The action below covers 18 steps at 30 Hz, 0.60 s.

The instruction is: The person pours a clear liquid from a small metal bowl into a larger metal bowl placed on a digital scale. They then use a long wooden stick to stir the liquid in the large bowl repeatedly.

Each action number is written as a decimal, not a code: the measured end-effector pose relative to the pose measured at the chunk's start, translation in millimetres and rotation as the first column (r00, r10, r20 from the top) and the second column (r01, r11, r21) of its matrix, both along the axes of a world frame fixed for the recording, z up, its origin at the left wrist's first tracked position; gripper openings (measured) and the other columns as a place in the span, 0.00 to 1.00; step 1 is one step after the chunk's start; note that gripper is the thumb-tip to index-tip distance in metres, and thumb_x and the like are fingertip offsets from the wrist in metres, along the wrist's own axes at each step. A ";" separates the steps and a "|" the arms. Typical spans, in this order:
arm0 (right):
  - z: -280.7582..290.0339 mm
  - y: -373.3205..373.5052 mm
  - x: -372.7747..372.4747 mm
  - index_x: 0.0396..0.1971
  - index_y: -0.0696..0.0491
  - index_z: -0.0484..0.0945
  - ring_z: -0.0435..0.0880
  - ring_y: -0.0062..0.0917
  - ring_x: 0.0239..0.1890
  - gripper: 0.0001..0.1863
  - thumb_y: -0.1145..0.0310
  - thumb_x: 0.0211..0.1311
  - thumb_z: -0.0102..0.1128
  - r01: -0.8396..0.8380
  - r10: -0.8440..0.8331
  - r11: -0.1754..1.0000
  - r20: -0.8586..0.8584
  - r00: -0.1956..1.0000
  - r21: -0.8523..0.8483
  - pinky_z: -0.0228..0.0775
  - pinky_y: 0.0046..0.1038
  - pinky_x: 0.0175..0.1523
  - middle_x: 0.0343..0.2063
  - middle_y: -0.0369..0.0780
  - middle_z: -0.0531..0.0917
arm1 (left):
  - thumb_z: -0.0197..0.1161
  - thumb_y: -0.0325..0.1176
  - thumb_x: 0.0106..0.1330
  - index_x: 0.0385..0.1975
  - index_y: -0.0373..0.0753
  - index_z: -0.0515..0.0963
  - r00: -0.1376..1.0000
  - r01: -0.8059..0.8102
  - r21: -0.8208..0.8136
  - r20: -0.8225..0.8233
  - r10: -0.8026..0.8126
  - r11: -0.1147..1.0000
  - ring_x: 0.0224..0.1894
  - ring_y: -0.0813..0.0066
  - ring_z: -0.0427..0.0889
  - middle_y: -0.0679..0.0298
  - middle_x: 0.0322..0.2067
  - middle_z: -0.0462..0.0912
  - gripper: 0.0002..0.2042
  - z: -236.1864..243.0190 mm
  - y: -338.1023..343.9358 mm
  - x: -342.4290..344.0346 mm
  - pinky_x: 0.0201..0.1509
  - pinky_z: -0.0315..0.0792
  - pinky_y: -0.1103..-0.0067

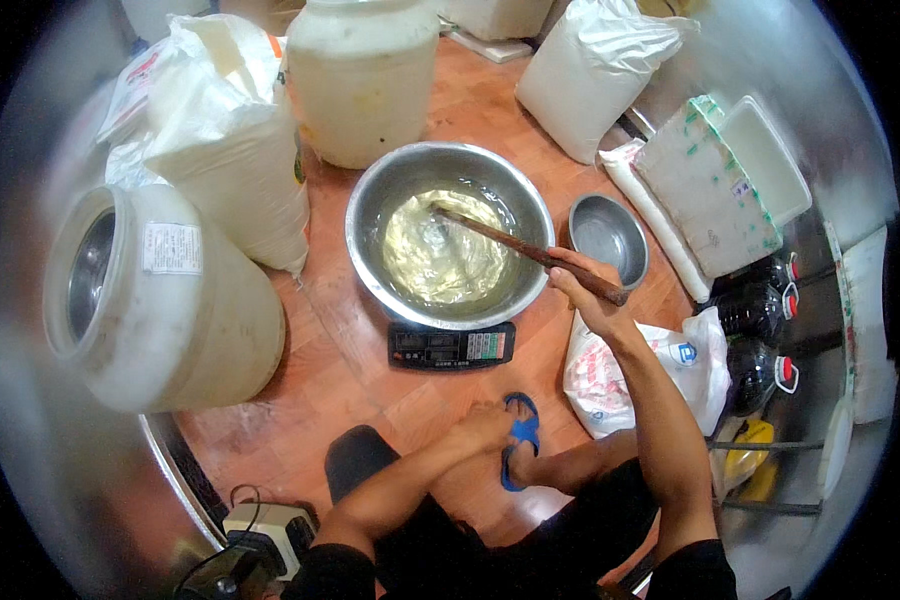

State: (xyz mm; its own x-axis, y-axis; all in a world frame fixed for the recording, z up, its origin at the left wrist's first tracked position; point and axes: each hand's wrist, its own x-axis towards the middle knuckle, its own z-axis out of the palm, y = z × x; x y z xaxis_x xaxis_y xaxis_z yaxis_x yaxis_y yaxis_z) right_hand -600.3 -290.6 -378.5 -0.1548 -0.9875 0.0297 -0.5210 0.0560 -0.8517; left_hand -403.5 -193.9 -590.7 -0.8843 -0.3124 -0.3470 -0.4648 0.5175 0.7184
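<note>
A large steel bowl (448, 170) holding pale yellow liquid stands on a black digital scale (451, 347) on the wooden floor. My right hand (582, 288) grips the near end of a long brown wooden stick (510, 243), whose far end dips into the liquid. My left hand (485, 425) rests low near my foot, touching a blue sandal (522, 433), and holds nothing that I can see.
A small empty steel bowl (608, 236) sits right of the big one. White plastic jars (160, 300) (362, 80) and white sacks (232, 140) (595, 70) ring the area. A printed plastic bag (630, 375), dark bottles (755, 310) and a white box (725, 185) lie at right.
</note>
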 end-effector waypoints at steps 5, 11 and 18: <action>26.4 9.9 -36.8 0.49 0.58 0.83 0.86 0.19 0.34 0.18 0.60 0.70 0.60 0.220 -0.259 0.963 0.303 0.917 0.157 0.71 0.19 0.31 0.34 0.40 0.88 | 0.70 0.46 0.60 0.60 0.31 0.68 0.992 0.037 -0.089 -0.121 -0.048 0.995 0.58 0.44 0.78 0.46 0.56 0.77 0.34 28.5 -6.4 6.2 0.57 0.71 0.49; 18.9 1.8 -16.7 0.48 0.59 0.84 0.82 0.18 0.33 0.18 0.60 0.69 0.62 0.222 -0.214 0.975 0.166 0.963 -0.028 0.72 0.21 0.33 0.30 0.38 0.86 | 0.69 0.47 0.60 0.59 0.35 0.69 1.000 -0.014 -0.077 0.004 0.014 0.997 0.58 0.44 0.78 0.46 0.56 0.77 0.32 -6.8 5.0 1.7 0.57 0.71 0.50; 25.7 -6.8 -11.4 0.45 0.61 0.84 0.84 0.18 0.32 0.17 0.61 0.70 0.61 0.173 -0.184 0.983 0.311 0.932 0.063 0.76 0.20 0.35 0.33 0.42 0.88 | 0.69 0.49 0.60 0.67 0.37 0.64 0.996 0.001 -0.015 0.085 0.001 1.000 0.60 0.42 0.74 0.44 0.59 0.74 0.38 23.9 -5.8 7.5 0.63 0.66 0.50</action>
State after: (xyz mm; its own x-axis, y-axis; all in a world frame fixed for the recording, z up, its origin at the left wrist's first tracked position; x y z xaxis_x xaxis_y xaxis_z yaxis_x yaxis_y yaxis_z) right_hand -611.7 -297.4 -352.7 -0.3244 -0.9423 -0.0823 -0.2059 0.1553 -0.9662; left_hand -396.0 -199.8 -566.9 -0.8519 -0.3179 -0.4162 -0.5237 0.5278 0.6688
